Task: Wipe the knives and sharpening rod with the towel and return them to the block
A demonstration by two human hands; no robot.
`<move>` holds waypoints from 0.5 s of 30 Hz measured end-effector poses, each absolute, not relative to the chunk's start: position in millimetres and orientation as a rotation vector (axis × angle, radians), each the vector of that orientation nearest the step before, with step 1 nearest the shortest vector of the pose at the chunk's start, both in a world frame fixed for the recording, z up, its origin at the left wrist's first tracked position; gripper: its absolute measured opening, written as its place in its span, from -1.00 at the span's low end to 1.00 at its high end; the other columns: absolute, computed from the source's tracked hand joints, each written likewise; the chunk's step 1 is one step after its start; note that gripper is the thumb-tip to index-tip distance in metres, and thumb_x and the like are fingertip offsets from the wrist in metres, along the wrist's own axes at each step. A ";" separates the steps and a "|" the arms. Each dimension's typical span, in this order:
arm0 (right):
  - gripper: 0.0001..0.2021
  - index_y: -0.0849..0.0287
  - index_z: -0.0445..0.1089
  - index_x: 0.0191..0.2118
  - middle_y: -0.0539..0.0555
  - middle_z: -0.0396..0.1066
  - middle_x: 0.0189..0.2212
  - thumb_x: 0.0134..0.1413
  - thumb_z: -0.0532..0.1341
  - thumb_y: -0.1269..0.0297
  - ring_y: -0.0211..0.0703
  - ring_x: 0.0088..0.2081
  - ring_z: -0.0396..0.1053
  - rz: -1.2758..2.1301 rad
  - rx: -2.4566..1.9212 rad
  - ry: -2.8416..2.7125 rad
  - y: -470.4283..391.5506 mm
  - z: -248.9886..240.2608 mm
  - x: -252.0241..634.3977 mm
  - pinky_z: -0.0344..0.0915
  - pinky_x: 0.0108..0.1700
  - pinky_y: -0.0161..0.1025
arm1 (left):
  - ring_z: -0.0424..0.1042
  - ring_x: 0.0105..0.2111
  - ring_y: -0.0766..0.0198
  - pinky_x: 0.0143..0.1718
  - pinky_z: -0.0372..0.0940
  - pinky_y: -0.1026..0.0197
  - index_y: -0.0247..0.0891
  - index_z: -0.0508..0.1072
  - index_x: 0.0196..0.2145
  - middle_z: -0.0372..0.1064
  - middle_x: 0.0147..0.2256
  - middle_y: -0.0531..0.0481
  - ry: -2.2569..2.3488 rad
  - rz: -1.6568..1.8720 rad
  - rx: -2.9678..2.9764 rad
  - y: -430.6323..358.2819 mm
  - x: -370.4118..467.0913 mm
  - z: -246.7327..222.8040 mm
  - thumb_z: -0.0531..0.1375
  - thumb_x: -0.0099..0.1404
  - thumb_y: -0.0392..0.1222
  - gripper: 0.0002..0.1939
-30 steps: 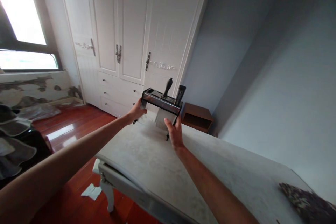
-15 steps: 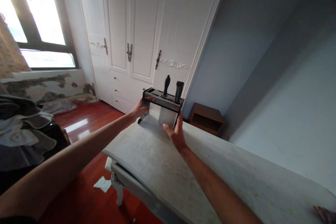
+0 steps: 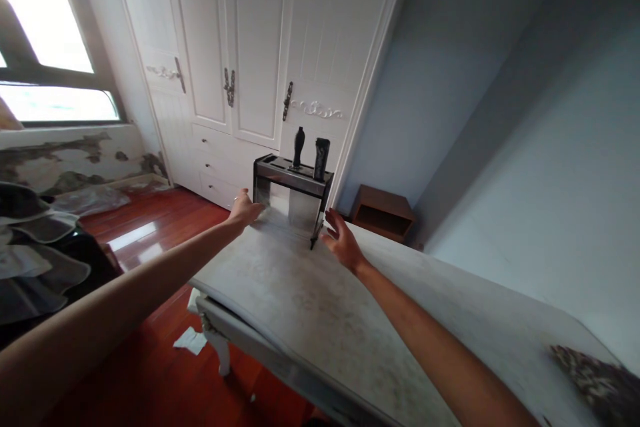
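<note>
A knife rack (image 3: 296, 177) with a black and metal frame stands upright at the far end of the pale table (image 3: 305, 293). Out of its top rise a black-handled knife (image 3: 299, 147) and, to the right, a wider black handle (image 3: 321, 159); a broad blade (image 3: 303, 210) shows below the top bar. Just left of the rack is my left hand (image 3: 245, 209), fingers spread; whether its thumb touches the frame I cannot tell. My right hand (image 3: 343, 240) hovers open beside the rack's right leg, a small gap between them. Neither hand holds anything.
White wardrobe doors (image 3: 260, 40) stand behind the table. A brown box-like cabinet (image 3: 383, 210) sits past the table's far edge. Piled clothes (image 3: 35, 253) are at the left, white paper (image 3: 191, 341) lies on the red floor, and a patterned cloth (image 3: 595, 373) rests at the table's right.
Both hands have let go of the knife rack and moved apart to its sides. The rack stands on the table. The camera view has turned slightly to the right.
</note>
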State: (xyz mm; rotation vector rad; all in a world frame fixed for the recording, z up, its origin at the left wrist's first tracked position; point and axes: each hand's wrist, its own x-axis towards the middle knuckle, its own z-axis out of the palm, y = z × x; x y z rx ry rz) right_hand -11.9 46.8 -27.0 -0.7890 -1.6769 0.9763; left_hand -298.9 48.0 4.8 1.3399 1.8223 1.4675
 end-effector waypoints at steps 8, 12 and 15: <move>-0.49 0.06 0.40 0.02 0.14 0.50 -0.07 -0.18 0.31 0.32 -0.02 -0.09 0.49 0.942 -0.951 -1.730 33.0 -47.3 85.0 0.43 -0.08 0.03 | 0.30 -0.23 0.12 -0.07 0.27 0.02 -0.27 0.29 -0.11 0.20 -0.26 -0.06 2.136 1.734 1.591 -1.9 -256.0 8.2 0.13 0.02 -0.39 -0.59; -0.56 0.11 0.45 -0.07 0.13 0.53 -0.16 -0.21 0.32 0.29 -0.04 -0.18 0.52 0.904 -1.047 -1.672 25.5 -48.8 138.2 0.45 -0.13 0.03 | 0.31 -0.32 0.19 -0.17 0.29 0.12 -0.24 0.35 -0.25 0.20 -0.32 -0.02 1.887 1.550 1.928 -22.8 -207.8 7.8 0.07 0.07 -0.39 -0.74; -0.60 0.11 0.48 -0.14 0.12 0.55 -0.18 -0.22 0.34 0.25 -0.05 -0.21 0.53 0.830 -1.090 -1.618 15.6 -43.9 179.9 0.46 -0.17 -0.02 | 0.33 -0.29 0.19 -0.21 0.32 0.13 -0.22 0.38 -0.32 0.25 -0.27 -0.06 1.622 1.387 2.148 -33.9 -166.1 -0.7 0.05 0.11 -0.37 -0.81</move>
